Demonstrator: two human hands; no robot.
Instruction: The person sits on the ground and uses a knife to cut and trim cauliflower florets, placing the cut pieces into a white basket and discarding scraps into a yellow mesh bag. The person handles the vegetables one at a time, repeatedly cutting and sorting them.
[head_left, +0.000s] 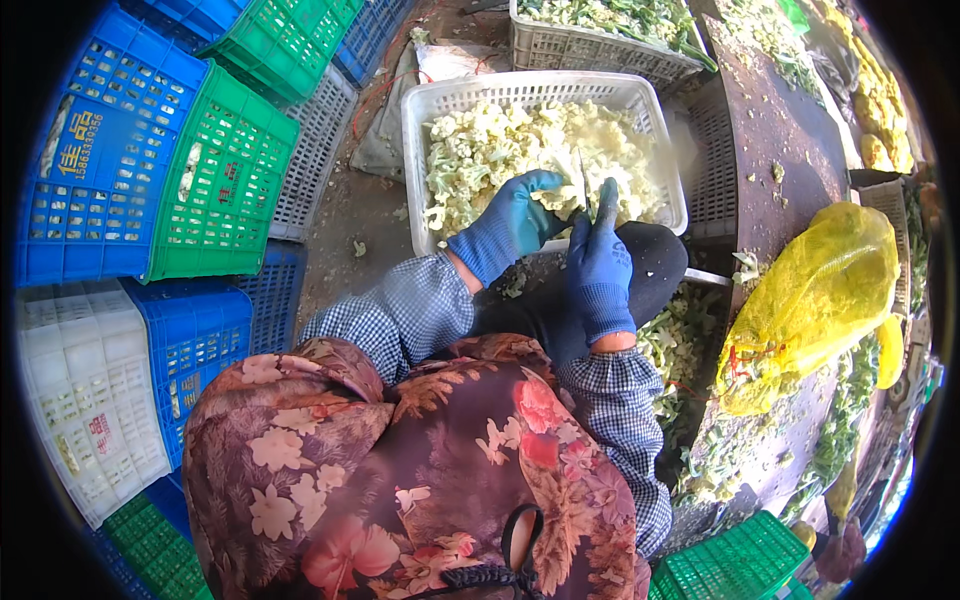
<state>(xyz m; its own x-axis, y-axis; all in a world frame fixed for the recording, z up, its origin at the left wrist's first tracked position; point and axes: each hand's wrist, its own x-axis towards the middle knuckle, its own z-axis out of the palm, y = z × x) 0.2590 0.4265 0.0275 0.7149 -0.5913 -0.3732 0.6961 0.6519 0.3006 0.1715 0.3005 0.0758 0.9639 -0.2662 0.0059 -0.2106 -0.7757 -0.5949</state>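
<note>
Both hands wear blue knit gloves with coated palms. My left hand (514, 221) holds a pale cauliflower piece (559, 196) over the near part of a white plastic basket (411, 150). Cut cauliflower florets (487, 142) fill much of that basket. In my right hand (602, 255) is a knife, its narrow blade (583, 178) pointing away from me beside the cauliflower piece. The right index finger extends along the blade. The knife's handle is mostly hidden in the glove.
Stacked blue crates (112, 150), green crates (225, 180) and white crates (90, 390) line the left. A crate of trimmings (600, 45) stands beyond the basket. Right, a table (787, 150) carries a yellow mesh bag (817, 300) and scraps. Leaves (679, 337) lie beside my knee.
</note>
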